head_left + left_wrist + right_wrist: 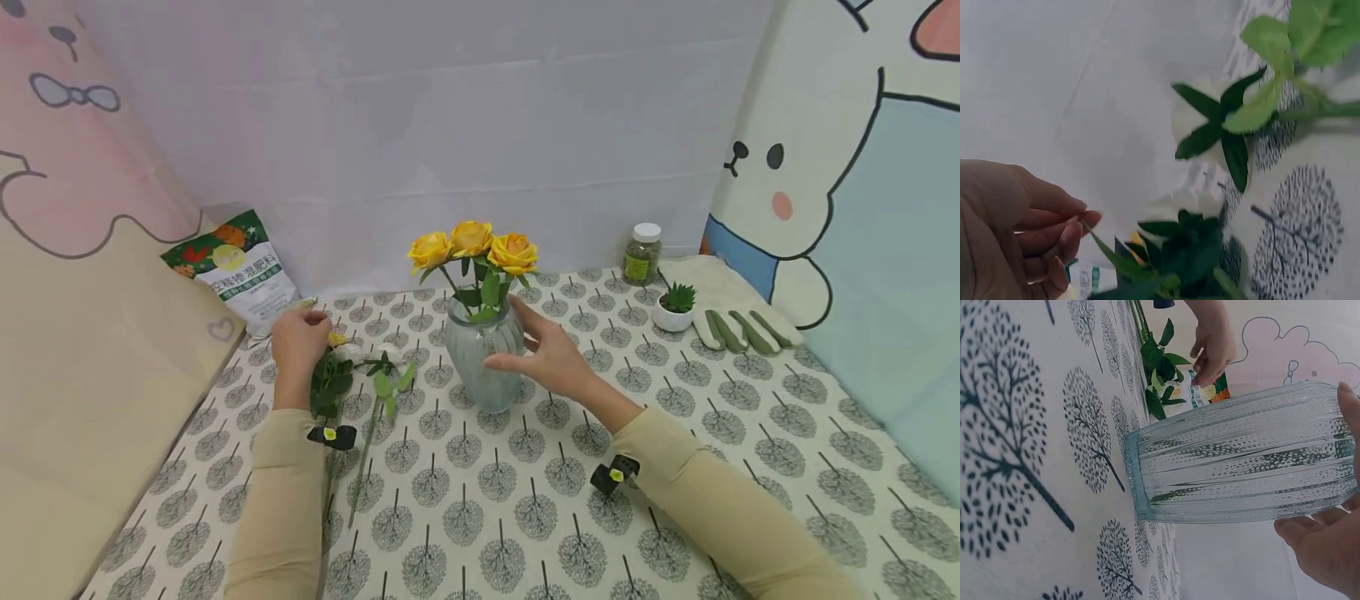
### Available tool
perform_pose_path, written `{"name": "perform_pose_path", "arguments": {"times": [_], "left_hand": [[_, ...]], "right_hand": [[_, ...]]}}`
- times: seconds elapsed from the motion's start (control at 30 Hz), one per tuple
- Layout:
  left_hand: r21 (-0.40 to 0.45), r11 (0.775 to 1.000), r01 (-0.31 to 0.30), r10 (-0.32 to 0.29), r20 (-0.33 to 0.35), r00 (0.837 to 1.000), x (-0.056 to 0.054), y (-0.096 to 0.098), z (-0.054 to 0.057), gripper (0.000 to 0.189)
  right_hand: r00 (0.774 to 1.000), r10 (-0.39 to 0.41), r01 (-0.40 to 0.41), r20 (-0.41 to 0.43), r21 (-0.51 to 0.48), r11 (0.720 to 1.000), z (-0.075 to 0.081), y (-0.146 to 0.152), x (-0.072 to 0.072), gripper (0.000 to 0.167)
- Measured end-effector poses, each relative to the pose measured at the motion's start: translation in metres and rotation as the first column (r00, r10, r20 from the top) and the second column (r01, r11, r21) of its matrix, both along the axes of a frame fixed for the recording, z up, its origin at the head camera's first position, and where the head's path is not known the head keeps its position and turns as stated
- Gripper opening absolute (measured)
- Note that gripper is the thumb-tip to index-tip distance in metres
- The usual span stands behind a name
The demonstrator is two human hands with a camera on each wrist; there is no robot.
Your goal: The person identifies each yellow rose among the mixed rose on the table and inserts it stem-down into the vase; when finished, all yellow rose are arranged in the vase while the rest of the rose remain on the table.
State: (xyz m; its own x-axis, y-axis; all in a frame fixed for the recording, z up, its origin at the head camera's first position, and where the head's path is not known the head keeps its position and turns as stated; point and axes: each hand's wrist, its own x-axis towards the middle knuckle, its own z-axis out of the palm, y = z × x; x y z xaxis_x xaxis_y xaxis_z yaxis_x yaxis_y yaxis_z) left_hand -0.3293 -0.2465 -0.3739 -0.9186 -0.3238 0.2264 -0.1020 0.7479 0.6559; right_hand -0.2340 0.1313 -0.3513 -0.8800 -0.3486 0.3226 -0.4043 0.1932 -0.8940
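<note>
Three yellow roses (472, 239) stand in a ribbed, bluish clear glass vase (487, 367). My right hand (551, 354) holds the vase near its upper part, thumb on one side and fingers on the other. In the right wrist view the vase (1241, 462) appears sideways. At the left, thumb and fingertips of my left hand (1029, 231) pinch the tip of a green leaf (1113, 256) on a flower lying on the table. White flowers (1204, 125) with green stems lie beside it, and part of a yellow bloom (337, 339) shows by that hand.
A fertilizer bag (243, 271) leans at the back left. At the back right are a lidded jar (642, 258), a small potted succulent (675, 308) and gloves (738, 312). A tree-print cloth (465, 517) covers the table, with fabric walls behind and at the sides.
</note>
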Motion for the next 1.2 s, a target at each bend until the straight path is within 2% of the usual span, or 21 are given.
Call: {"name": "perform_pose_path", "arguments": {"times": [0.1, 0.17, 0.37, 0.57, 0.8, 1.07, 1.2], "left_hand": [[-0.043, 0.998, -0.039, 0.043, 0.107, 0.993, -0.001, -0.017, -0.008, 0.029], [-0.061, 0.997, -0.049, 0.057, 0.143, 0.988, -0.002, -0.024, -0.013, 0.028], [-0.074, 0.997, -0.009, 0.026, 0.225, 0.974, -0.002, -0.028, -0.019, 0.026], [-0.085, 0.996, 0.01, 0.009, 0.214, 0.977, 0.001, -0.029, -0.022, 0.023], [-0.132, 0.991, 0.005, 0.024, 0.221, 0.975, -0.003, -0.027, -0.026, 0.018], [-0.202, 0.979, -0.015, 0.079, 0.312, 0.947, -0.008, -0.02, -0.028, 0.027], [-0.221, 0.975, -0.009, 0.08, 0.316, 0.946, -0.01, -0.02, -0.033, 0.033]], "right_hand": [[1.0, -0.003, 0.003, 0.006, 0.002, 1.0, 0.0, 0.001, 0.0, 0.096], [1.0, -0.005, 0.005, 0.007, 0.01, 1.0, 0.0, 0.001, 0.0, 0.096], [1.0, -0.012, 0.012, 0.002, 0.012, 1.0, 0.001, 0.001, 0.002, 0.096], [1.0, -0.013, 0.013, 0.006, 0.018, 1.0, 0.0, 0.001, 0.001, 0.097], [1.0, -0.007, 0.007, 0.003, 0.018, 1.0, 0.0, 0.001, 0.0, 0.097], [1.0, -0.006, 0.006, 0.004, 0.015, 1.0, -0.001, 0.001, -0.001, 0.097], [1.0, -0.008, 0.008, 0.004, 0.014, 1.0, -0.002, 0.001, -0.001, 0.097]]}}
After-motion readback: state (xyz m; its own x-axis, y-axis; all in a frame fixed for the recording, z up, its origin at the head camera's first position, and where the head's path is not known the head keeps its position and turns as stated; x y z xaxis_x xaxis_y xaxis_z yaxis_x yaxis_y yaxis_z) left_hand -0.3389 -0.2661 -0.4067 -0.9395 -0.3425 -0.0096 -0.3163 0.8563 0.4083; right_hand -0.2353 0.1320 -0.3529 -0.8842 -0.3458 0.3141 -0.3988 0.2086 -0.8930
